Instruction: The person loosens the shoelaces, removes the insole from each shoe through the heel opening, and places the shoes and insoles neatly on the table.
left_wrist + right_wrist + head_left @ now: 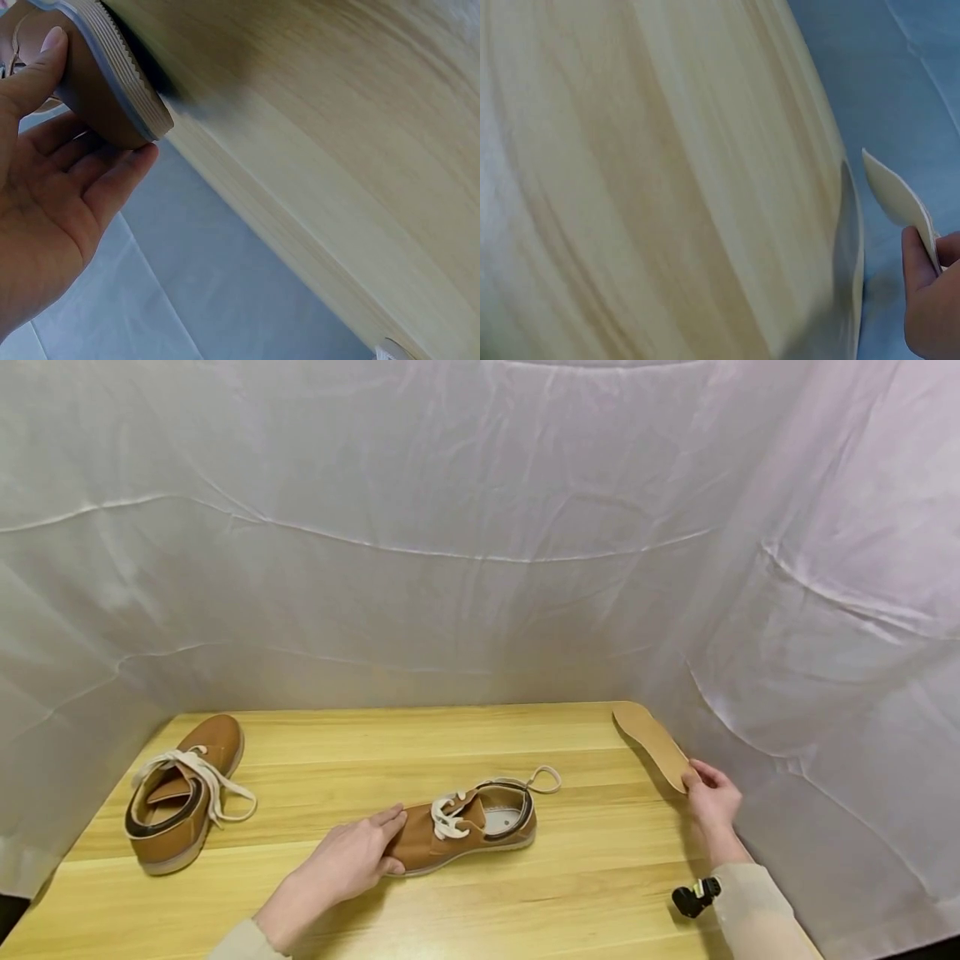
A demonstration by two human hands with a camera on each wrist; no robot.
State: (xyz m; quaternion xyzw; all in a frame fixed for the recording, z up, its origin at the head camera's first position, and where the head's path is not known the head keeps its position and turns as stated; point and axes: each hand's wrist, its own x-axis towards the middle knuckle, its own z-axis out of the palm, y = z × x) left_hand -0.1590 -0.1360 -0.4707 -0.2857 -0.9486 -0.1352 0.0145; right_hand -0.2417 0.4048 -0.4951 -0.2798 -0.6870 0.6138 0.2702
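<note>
A brown lace-up shoe lies across the front middle of the table, toe to the left, its pale inside showing at the opening. My left hand grips the toe, with the thumb on one side and the fingers round the other, as the left wrist view shows. At the right edge, my right hand pinches one end of a tan insole. The insole slants away toward the back right corner. In the right wrist view, the insole stands up thin between thumb and fingers.
Another brown shoe with loose cream laces sits at the left of the wooden table. A grey curtain closes in the back and both sides. A small black device is on the right wrist.
</note>
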